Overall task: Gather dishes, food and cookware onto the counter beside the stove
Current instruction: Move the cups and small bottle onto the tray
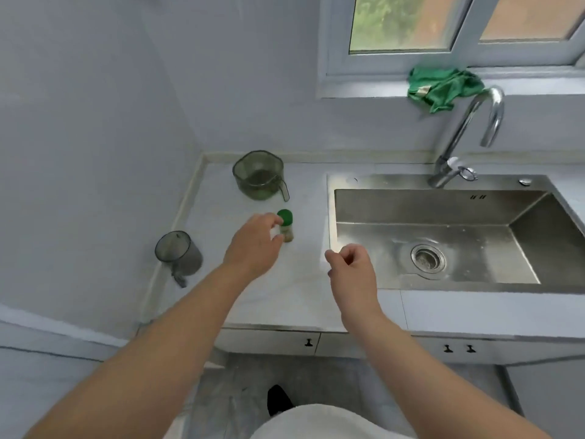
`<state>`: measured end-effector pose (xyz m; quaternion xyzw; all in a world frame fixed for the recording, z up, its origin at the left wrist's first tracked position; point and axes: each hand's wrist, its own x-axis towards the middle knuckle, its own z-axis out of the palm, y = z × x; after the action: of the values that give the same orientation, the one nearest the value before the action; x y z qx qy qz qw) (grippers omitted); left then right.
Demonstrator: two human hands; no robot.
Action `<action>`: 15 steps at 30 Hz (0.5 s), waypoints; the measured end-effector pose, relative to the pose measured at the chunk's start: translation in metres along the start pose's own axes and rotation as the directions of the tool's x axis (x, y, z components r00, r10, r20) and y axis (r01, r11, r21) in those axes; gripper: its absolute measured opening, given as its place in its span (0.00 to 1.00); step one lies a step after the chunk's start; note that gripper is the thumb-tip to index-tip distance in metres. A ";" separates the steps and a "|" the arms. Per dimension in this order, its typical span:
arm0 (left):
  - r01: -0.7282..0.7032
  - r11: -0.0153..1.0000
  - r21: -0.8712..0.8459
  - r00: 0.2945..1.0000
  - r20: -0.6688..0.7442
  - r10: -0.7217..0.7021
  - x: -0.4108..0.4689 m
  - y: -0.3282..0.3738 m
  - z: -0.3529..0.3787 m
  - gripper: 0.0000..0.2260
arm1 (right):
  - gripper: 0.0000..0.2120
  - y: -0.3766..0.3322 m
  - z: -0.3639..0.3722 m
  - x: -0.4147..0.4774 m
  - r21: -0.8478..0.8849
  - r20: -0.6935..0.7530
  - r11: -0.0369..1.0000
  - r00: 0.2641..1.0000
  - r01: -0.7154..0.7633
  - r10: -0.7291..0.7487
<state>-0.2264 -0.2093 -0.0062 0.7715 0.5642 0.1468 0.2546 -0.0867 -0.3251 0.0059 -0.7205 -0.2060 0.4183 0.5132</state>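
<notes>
On the pale counter (pixel 285 296), at nine o'clock from the steel sink (pixel 411 210), I am watching the left hand (pixel 253 245) curling its fingers round a green-capped spice jar (pixel 286 224) that is standing upright. The right hand (pixel 351 267) is hovering at four o'clock from the jar, fingers loosely curled, holding nothing. A green measuring jug (pixel 258 177) is sitting at twelve o'clock from the jar, a grey cup (pixel 177 251) at nine.

**No writing that we can read**

We find no text, brand or number that is legible. The small jar (pixel 286 229) with the green cap carries a pale label, but it is blurred (and very small too). The tag on the green cloth (pixel 443 88) and the two dark marks on the back wall of the sink (pixel 427 205) are also unreadable.
</notes>
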 end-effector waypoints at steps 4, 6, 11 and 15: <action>-0.068 0.994 0.082 0.991 0.122 0.058 0.071 -0.010 0.024 0.23 | 0.11 -0.003 0.005 0.013 -0.016 -0.091 1.000 0.996 -0.020 0.019; -0.085 0.989 0.117 0.977 0.205 0.060 0.093 -0.018 0.039 0.27 | 0.11 -0.004 0.004 0.016 -0.037 -0.109 0.999 0.993 -0.039 0.035; -0.176 0.945 0.275 0.936 0.343 0.075 0.113 -0.036 0.064 0.21 | 0.12 -0.003 0.006 0.037 -0.065 -0.128 0.996 0.990 -0.063 0.054; -0.139 0.942 0.306 0.947 0.319 0.037 0.102 -0.044 0.049 0.19 | 0.11 -0.001 0.016 0.058 -0.076 -0.061 0.995 0.997 -0.060 0.055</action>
<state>-0.2038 -0.1139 -0.0780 0.8410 0.4984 -0.0592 0.2023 -0.0666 -0.2734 -0.0179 -0.7576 -0.1861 0.4031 0.4784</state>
